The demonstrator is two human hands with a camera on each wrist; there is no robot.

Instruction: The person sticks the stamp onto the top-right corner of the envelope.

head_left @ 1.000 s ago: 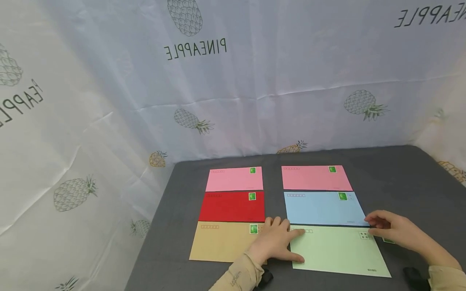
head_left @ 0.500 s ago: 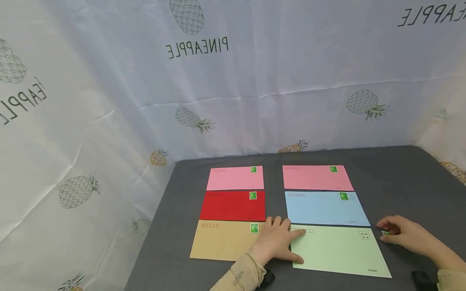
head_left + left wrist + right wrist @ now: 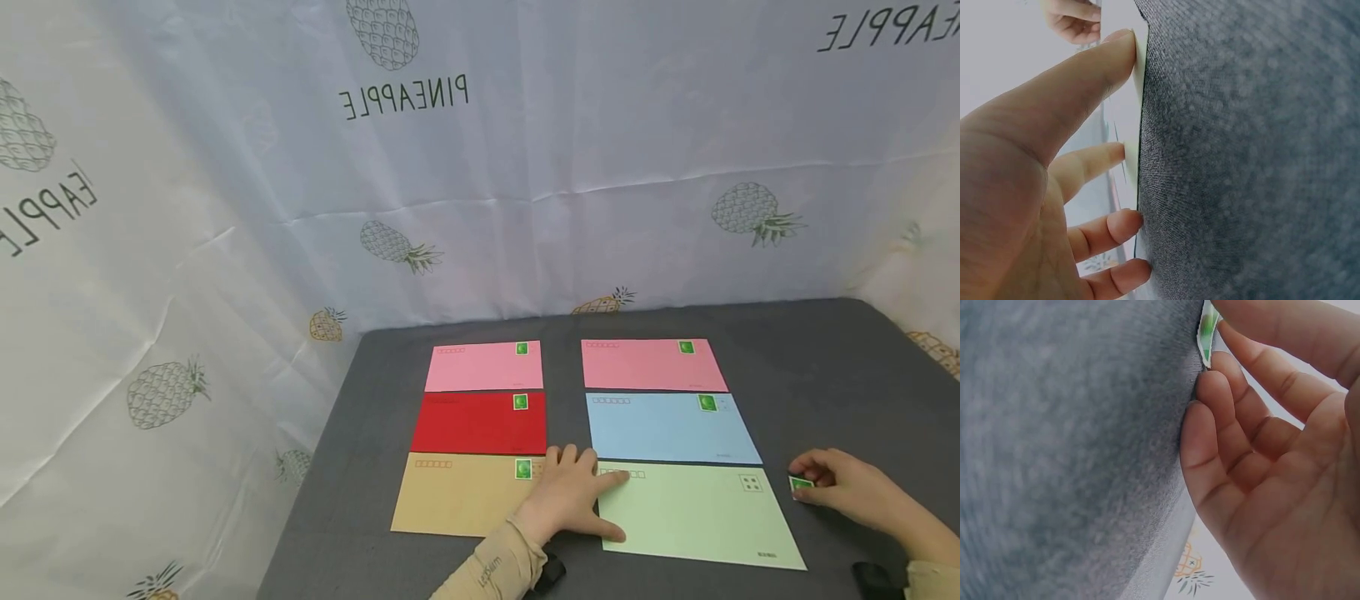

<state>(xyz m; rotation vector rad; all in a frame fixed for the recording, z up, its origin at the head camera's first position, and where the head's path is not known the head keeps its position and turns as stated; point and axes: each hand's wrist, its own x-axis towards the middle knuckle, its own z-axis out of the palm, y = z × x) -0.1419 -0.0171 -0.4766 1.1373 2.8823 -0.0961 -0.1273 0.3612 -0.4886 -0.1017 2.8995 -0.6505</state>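
My left hand (image 3: 566,496) rests with fingers spread at the left edge of the pale green envelope (image 3: 697,517). Its thumb and forefinger press on that envelope, and the other fingertips touch the grey cloth beside it, as the left wrist view shows. To the right of the envelope, my right hand (image 3: 847,492) pinches a small green stamp (image 3: 800,483) between thumb and forefinger, low over the cloth. In the right wrist view the stamp (image 3: 1207,334) stands on edge, its upper part hidden by the thumb. A printed stamp box (image 3: 751,483) shows at the envelope's upper right.
Stamped envelopes lie in two columns: pink (image 3: 480,367), red (image 3: 472,423) and tan (image 3: 457,496) at left, pink (image 3: 645,365) and blue (image 3: 667,429) at right. A pineapple-print curtain (image 3: 525,250) hangs behind the grey table (image 3: 322,508).
My right hand has moved right from the green envelope's upper right corner to the stamp and has taken hold of it. My left hand has stayed in place.
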